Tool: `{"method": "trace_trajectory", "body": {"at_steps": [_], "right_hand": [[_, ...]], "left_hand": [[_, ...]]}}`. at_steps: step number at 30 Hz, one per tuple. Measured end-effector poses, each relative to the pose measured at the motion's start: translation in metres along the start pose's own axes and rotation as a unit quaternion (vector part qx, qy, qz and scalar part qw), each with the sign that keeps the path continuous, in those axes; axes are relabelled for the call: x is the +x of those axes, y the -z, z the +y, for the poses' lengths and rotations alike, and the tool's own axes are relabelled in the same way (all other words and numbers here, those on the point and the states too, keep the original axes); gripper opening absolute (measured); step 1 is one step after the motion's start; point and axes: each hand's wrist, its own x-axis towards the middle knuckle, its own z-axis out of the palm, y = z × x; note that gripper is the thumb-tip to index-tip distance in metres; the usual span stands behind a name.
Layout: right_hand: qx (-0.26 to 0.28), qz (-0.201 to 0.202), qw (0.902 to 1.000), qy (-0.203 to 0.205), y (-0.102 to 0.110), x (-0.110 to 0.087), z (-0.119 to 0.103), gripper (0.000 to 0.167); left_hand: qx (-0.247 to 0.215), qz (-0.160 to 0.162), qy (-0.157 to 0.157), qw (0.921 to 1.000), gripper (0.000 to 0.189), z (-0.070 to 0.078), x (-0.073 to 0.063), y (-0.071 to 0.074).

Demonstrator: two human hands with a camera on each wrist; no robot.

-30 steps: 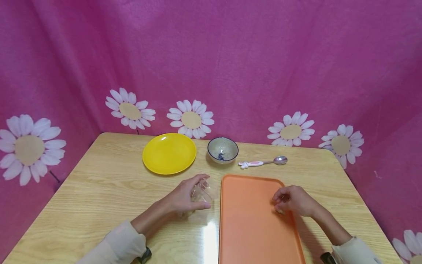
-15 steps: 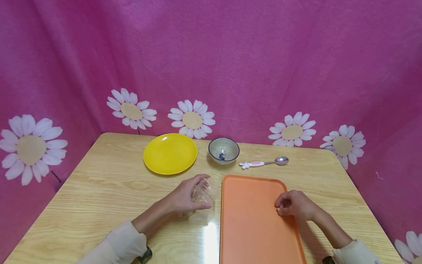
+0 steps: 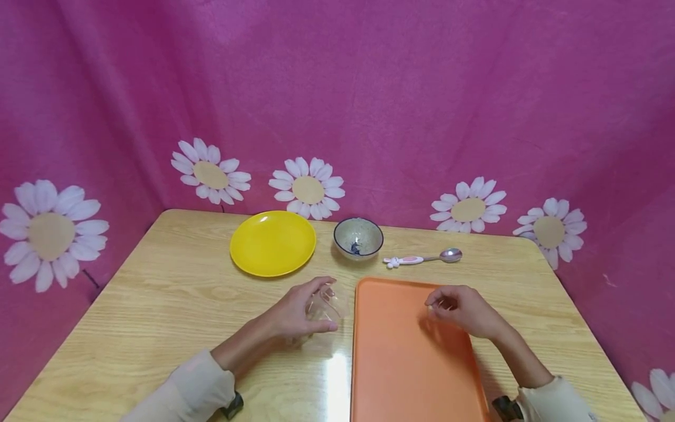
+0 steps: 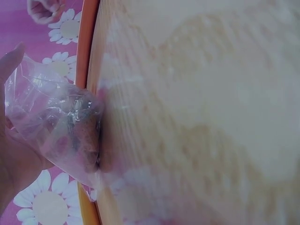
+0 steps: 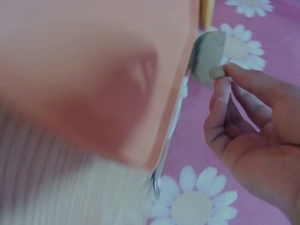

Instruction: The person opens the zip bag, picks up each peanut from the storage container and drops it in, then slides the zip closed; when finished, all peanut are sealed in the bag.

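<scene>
In the head view my left hand (image 3: 300,310) curls its thumb and fingers round a clear plastic bag (image 3: 328,305) on the table, just left of the orange tray (image 3: 406,375). Up close in the left wrist view the bag (image 4: 51,112) looks crinkled and glossy; what lies inside is hard to make out. Over the tray's right part, my right hand (image 3: 466,310) is raised, its shadow falling on the tray. Between thumb and forefinger it pinches a small, roundish, brownish piece (image 5: 217,72), seen best in the right wrist view.
A yellow plate (image 3: 272,243) sits at the back left of the wooden table (image 3: 174,293). To its right stand a speckled bowl (image 3: 358,239) with a dark blue rim and a spoon (image 3: 422,259) with a rabbit handle. A pink flowered curtain (image 3: 337,105) hangs behind.
My right hand first dips to the tray's right side, then rises and shifts left and away from me over the tray. My left hand and the bag stay in place.
</scene>
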Motion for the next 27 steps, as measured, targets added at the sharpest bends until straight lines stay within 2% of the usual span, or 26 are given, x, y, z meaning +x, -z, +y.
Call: {"method": "trace_trajectory", "body": {"at_steps": [7,9,14,19,24,27], "right_hand": [[0.091,0.060,0.9938,0.025,-0.019,0.018,-0.015,0.011],[0.118,0.070,0.9903,0.022,-0.025,0.023,-0.020,0.013],[0.145,0.084,0.9858,0.007,-0.039,0.036,-0.037,0.016],[0.158,0.079,0.9842,0.015,-0.055,0.050,-0.055,0.017],[0.130,0.078,0.9878,0.036,-0.070,0.061,-0.078,0.012],[0.109,0.085,0.9890,0.053,-0.082,0.066,-0.080,0.012]], "left_hand": [[0.003,0.002,-0.010,0.9999,0.082,-0.001,0.000,0.000],[0.005,0.004,-0.018,0.9998,0.081,-0.002,0.000,0.000],[0.009,0.007,-0.026,0.9996,0.081,-0.002,0.002,0.000],[0.004,0.006,-0.022,0.9997,0.080,0.000,0.002,0.001],[0.010,0.010,-0.034,0.9993,0.080,-0.002,0.003,0.001],[0.013,0.012,-0.041,0.9990,0.081,-0.002,0.003,0.000]]}}
